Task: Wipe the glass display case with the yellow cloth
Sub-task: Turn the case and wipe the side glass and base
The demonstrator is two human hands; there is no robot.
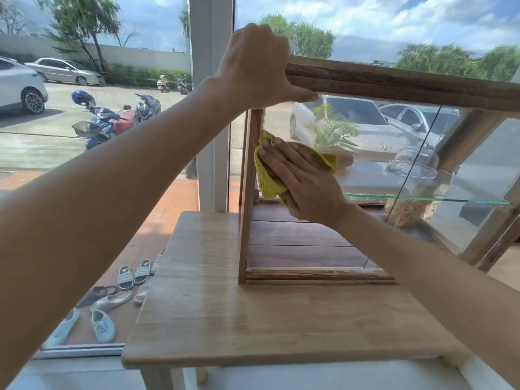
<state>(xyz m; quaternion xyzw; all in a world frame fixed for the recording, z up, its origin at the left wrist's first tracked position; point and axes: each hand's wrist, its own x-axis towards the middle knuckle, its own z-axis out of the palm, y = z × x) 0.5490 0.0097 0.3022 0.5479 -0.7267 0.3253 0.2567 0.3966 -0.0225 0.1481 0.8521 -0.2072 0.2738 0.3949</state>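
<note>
Wooden table (253,319) by the window, carrying the wood-framed glass display case (394,83) at its far side; glass shelf (427,199) visible inside. Left hand (253,68) clasps the case's top left corner, fingers curled over the frame, thumb along its underside; right hand (304,178) flat, fingers straight, pressing the yellow cloth (267,178) against the front pane beside the left upright.

Bright daylight pours in through the window (112,80) ahead, sky glaring white in patches. Pale sheen lies across the worktop (253,319). Reflections of cars swim in the glass display case (394,153). Straight lines bow towards the frame's edges; near forearms look soft.
</note>
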